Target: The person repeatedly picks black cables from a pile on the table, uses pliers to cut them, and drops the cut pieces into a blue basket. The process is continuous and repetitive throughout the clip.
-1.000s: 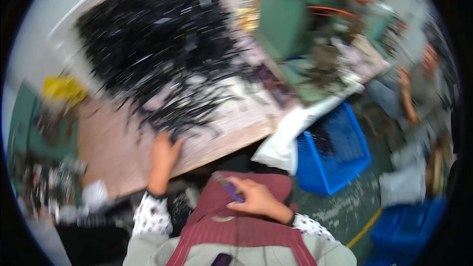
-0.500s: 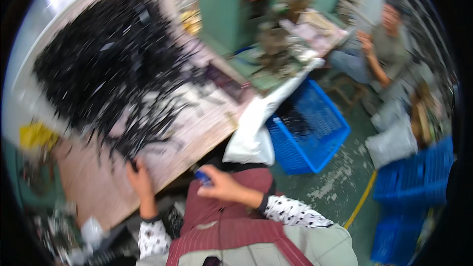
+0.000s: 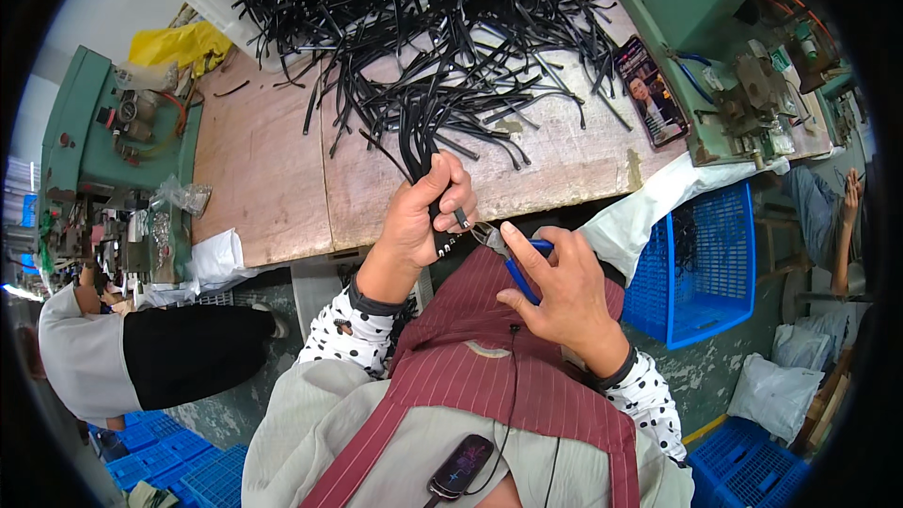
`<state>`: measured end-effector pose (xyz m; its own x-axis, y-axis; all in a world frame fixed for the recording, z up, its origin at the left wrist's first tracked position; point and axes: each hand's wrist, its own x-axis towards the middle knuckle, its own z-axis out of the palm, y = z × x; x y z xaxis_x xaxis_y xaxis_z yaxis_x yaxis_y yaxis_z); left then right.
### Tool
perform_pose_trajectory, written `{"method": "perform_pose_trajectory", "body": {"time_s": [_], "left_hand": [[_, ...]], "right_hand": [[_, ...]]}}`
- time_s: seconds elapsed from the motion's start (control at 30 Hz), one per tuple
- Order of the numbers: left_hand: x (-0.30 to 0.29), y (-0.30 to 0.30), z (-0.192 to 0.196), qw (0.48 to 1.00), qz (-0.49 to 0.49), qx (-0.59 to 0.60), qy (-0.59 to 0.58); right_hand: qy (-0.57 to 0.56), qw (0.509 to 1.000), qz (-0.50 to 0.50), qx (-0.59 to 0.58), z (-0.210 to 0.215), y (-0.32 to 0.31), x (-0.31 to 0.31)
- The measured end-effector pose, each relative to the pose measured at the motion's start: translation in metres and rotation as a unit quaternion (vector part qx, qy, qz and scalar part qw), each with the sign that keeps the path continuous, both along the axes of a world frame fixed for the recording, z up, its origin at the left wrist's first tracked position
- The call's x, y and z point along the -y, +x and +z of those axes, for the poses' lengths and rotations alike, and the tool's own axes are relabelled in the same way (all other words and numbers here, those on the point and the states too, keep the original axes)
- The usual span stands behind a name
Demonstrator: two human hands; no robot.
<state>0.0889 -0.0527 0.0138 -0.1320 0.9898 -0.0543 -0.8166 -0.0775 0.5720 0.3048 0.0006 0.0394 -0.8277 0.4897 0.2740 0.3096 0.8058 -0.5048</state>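
1. The left hand [image 3: 421,216] is clenched around a bundle of black cables [image 3: 419,146], whose ends poke down from the fist.
2. The right hand [image 3: 555,292] grips blue-handled cutters [image 3: 508,259] (tip just beside those ends, to their right).

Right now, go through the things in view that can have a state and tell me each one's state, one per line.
left hand: closed around a bundle of black cables
bundle of black cables: gripped, ends pointing down past the bench edge
right hand: closed on blue-handled cutters
blue-handled cutters: held, tip at the cable ends
phone: screen lit, lying on the wooden bench
blue crate: open-topped, holding black pieces
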Motion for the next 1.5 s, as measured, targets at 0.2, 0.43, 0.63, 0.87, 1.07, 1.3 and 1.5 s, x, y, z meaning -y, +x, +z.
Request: {"method": "perform_pose_trajectory", "body": {"time_s": [0.2,0.43,0.63,0.87,1.07,1.3,1.5], "left_hand": [[0.002,-0.001,0.001,0.999,-0.022,-0.045,0.009],[0.004,-0.003,-0.005,0.997,-0.061,-0.043,0.012],[0.005,0.002,-0.01,0.998,-0.005,-0.018,0.052],[0.009,0.039,-0.01,0.912,0.329,-0.231,0.082],[0.01,0.045,-0.014,0.833,0.365,-0.395,0.13],[0.013,0.047,-0.015,0.865,0.357,-0.347,0.057],[0.011,0.039,-0.018,0.948,0.301,-0.085,-0.065]], "right_hand": [[-0.005,1.0,0.007,0.003,0.002,-0.002,0.002],[0.028,1.0,0.008,0.009,0.004,-0.002,0.003],[0.012,1.0,0.017,0.011,0.006,-0.003,0.003],[-0.114,0.993,-0.008,0.01,0.002,-0.002,0.009],[-0.229,0.973,0.003,-0.014,-0.002,0.0,0.012],[-0.247,0.969,-0.01,0.018,-0.003,0.0,0.012],[-0.278,0.96,-0.019,0.02,-0.006,-0.002,0.011]]}}
